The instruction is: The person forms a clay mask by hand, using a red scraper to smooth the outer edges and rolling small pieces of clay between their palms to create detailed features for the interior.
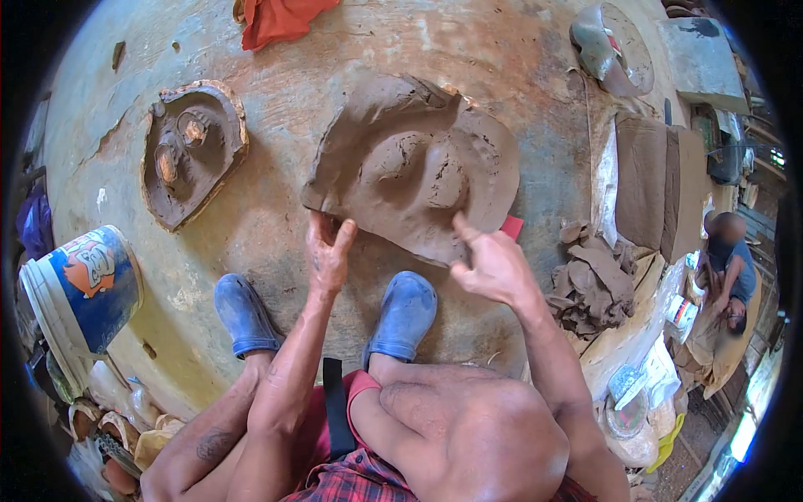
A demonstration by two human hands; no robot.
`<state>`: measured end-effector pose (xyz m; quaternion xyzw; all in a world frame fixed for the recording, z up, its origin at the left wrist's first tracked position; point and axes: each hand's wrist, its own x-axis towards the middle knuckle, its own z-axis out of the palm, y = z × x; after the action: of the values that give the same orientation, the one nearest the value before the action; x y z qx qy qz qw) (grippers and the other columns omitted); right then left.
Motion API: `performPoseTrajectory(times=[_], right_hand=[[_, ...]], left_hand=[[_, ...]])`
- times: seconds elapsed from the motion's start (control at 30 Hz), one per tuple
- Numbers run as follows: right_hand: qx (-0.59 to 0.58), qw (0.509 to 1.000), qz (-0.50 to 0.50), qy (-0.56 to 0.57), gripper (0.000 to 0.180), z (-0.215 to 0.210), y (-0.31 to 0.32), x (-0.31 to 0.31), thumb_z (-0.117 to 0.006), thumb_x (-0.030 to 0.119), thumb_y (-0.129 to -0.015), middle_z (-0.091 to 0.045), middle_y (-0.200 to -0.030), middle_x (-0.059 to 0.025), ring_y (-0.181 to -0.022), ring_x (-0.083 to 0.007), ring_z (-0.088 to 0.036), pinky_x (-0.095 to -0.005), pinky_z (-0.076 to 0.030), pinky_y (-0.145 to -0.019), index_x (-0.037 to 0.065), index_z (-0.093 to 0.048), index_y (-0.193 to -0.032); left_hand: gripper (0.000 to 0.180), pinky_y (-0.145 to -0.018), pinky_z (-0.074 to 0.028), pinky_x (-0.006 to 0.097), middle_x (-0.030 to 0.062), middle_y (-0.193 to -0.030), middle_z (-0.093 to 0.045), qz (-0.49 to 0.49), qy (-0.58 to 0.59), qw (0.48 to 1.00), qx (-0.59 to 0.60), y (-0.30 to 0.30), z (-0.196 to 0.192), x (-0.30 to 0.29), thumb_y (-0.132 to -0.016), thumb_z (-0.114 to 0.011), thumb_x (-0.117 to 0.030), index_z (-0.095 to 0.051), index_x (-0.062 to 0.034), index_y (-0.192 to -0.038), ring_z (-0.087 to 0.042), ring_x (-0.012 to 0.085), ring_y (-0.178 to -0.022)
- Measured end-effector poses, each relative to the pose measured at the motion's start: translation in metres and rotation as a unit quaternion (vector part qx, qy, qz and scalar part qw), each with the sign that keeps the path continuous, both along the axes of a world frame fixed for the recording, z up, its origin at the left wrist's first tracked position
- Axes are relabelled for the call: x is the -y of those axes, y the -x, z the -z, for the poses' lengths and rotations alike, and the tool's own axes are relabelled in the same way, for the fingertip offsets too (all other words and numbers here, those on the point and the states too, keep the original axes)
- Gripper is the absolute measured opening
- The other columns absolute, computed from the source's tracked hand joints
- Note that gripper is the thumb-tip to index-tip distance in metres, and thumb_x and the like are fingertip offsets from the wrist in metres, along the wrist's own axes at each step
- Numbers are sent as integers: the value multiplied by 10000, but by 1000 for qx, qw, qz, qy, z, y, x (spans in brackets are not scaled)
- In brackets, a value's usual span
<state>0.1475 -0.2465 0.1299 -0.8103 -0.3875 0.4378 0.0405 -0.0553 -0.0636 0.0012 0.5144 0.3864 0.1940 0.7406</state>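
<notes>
Two bare hands are working the near edge of a wet clay slab on the floor.

The person is squatting over a broad, lumpy slab of brown clay point(414, 171) lying flat on the round concrete floor point(335, 58), just beyond the blue shoes point(406, 314). The left hand point(329, 251) is touching the slab's near-left edge with fingers spread; the right hand point(489, 263) is hovering at the near-right edge, fingers loosely curled, pinching nothing. The slab is looking heavy, soft and sticky, likely to sag or tear if lifted by one corner, so it seems best taken with both palms slid under the thick near rim. A clay-rimmed mould point(192, 151) is lying well apart to the left, a painted bucket point(84, 289) farther left, and clay scraps point(590, 284) are lying to the right.
</notes>
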Motion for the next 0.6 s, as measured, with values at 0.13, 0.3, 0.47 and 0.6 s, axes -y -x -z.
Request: performPoseTrajectory(times=[0.13,0.3,0.47,0.6], right_hand=[[54,993,76,71,874,-17,10,3,-643,250,-770,-712,-782,-300,-730,-420,-741,-520,-623,-763,-109,-426,-1537],[107,988,12,107,981,6,52,-6,-624,258,-767,-704,-721,-280,-667,-416,-732,-482,-629,-705,-188,-268,-1565],[99,990,54,80,1007,7,57,-11,-653,281,-783,-708,-726,-277,-669,-438,-726,-526,-607,-689,-205,-238,-1563],[93,984,133,71,1016,8,77,-3,-667,292,-809,-710,-771,-303,-727,-464,-726,-566,-592,-747,-156,-209,-1598]], left_hand=[[763,-1151,-387,381,139,-1574,-475,-1,-3,1000,29,11,-2,29,-990,-704,-181,-308,-33,-1624,-470,244,-1419],[778,-1163,-389,384,139,-1531,-495,-11,24,999,32,16,1,49,-984,-717,-223,-303,-18,-1610,-462,251,-1431],[784,-1180,-373,390,146,-1535,-476,0,50,997,66,23,6,45,-984,-718,-237,-296,-14,-1605,-461,262,-1432],[822,-1207,-362,416,144,-1560,-447,-15,54,996,72,15,7,49,-970,-743,-292,-299,-19,-1605,-452,276,-1443]])
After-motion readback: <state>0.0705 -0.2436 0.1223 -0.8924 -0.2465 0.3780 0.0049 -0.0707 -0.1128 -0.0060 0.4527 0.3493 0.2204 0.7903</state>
